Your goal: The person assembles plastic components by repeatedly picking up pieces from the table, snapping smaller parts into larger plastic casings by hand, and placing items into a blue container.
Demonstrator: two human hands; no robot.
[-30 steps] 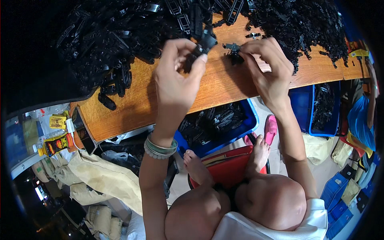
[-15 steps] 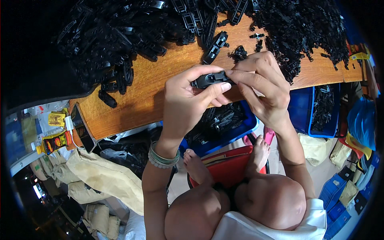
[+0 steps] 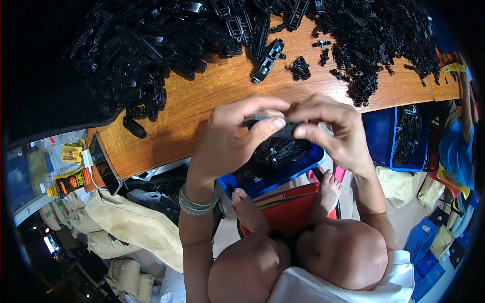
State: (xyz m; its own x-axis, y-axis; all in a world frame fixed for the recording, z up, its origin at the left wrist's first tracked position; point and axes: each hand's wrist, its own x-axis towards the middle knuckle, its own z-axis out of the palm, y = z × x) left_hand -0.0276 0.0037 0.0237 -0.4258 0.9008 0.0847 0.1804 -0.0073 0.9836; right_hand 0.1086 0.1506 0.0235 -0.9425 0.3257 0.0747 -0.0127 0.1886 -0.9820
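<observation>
A small, elongated black plastic part is held level between my hands, above the table's near edge; motion blurs it and fingers cover much of it. My left hand is closed round its left end, the thumb lying along the near side. At the other end, my right hand grips it between thumb and curled fingers. Just beyond the hands, one long black frame-like part lies on the wooden table, with a little cluster of black pieces to its right.
Long black parts are heaped at the table's far left, small black clips at the far right. A blue bin of black parts stands below my hands; another blue bin is to the right. A red stool is between my feet.
Both hands have come down toward me with the black part. The right hand has turned, its thumb now showing against the part's right end.
</observation>
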